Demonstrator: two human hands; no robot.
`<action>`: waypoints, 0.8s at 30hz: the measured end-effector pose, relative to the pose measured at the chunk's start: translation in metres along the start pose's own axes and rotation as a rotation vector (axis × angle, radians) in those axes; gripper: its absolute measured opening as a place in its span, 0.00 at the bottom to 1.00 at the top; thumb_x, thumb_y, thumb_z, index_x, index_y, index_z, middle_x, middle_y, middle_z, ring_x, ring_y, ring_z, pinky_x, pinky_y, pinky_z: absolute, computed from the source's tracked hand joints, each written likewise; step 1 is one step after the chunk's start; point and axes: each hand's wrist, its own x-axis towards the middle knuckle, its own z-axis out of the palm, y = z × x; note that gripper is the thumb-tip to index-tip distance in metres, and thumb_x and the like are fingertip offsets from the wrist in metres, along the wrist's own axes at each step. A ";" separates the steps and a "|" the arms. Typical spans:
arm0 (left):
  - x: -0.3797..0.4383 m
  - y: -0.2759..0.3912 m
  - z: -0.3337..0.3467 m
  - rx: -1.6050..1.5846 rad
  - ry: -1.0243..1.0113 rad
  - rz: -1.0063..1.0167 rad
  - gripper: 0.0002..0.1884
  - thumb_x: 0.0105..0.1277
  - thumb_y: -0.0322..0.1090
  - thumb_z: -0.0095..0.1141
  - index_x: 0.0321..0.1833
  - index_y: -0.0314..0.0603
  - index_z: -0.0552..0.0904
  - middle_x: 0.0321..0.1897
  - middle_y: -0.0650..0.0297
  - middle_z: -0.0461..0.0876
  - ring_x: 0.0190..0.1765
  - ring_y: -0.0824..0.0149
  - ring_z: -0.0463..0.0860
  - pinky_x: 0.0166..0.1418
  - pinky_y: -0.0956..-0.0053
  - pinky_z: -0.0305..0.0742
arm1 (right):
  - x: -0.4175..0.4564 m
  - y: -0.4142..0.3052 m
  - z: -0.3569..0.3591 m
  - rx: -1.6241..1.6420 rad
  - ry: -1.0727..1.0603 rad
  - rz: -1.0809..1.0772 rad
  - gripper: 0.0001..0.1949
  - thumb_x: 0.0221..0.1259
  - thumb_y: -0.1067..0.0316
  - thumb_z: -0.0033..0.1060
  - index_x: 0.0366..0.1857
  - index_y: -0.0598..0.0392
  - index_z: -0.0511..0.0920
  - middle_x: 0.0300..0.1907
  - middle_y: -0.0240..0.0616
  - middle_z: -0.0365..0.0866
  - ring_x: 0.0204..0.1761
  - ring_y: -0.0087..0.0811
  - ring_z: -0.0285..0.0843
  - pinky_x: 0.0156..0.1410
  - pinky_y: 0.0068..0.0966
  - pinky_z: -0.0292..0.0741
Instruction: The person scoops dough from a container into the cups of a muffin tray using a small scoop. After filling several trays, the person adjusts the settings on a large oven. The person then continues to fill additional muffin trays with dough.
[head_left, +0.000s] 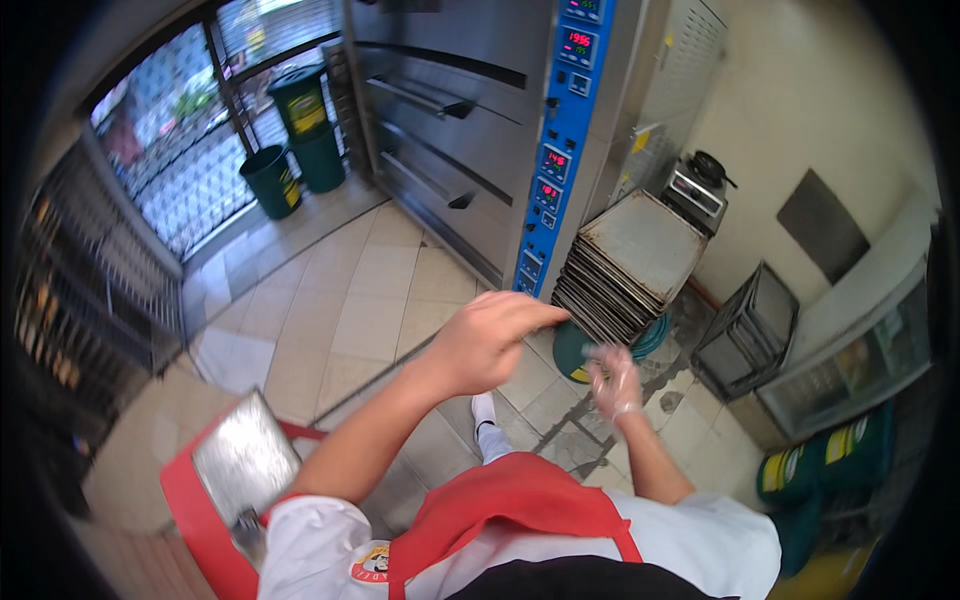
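My bare left hand (484, 341) is held out before me, its index finger reaching right and the other fingers curled under. Whatever lies beneath its palm is hidden. A clear plastic glove covers my right hand (616, 384), which is blurred; its fingers are loosely bent and apart, with nothing seen in them. Beyond both hands rises a tall stack of metal baking trays (637, 244), set over a green bucket (574, 349). The left fingertip overlaps the stack's near corner in the picture; whether it touches, I cannot tell.
A steel deck oven (450, 142) with a blue control panel (555, 161) stands ahead. Green bins (271, 180) are by the glass door. More trays (750, 330) lean at the right wall, near a small appliance (697, 187). A red chair (184, 480) holds a metallic object (246, 454).
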 end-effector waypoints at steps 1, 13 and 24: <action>-0.009 -0.037 0.001 0.003 0.006 -0.124 0.28 0.53 0.17 0.47 0.58 0.39 0.85 0.49 0.55 0.86 0.52 0.52 0.84 0.60 0.60 0.77 | 0.048 0.000 0.010 -0.007 0.103 -0.060 0.14 0.62 0.66 0.70 0.52 0.48 0.86 0.54 0.49 0.82 0.60 0.53 0.80 0.65 0.43 0.78; -0.380 -0.445 -0.041 0.439 -0.059 -1.366 0.13 0.59 0.25 0.54 0.44 0.33 0.88 0.38 0.46 0.89 0.46 0.48 0.88 0.54 0.59 0.82 | 0.625 -0.109 -0.127 -0.332 1.105 -0.340 0.57 0.46 0.46 0.82 0.82 0.37 0.51 0.80 0.54 0.53 0.81 0.59 0.49 0.82 0.51 0.55; -0.271 -0.760 -0.061 0.027 -0.914 -1.277 0.13 0.61 0.30 0.56 0.46 0.35 0.87 0.45 0.47 0.88 0.51 0.47 0.87 0.58 0.55 0.81 | 0.699 -0.161 -0.051 -0.690 1.271 0.324 0.71 0.32 0.31 0.84 0.84 0.43 0.45 0.83 0.59 0.43 0.83 0.60 0.43 0.85 0.48 0.49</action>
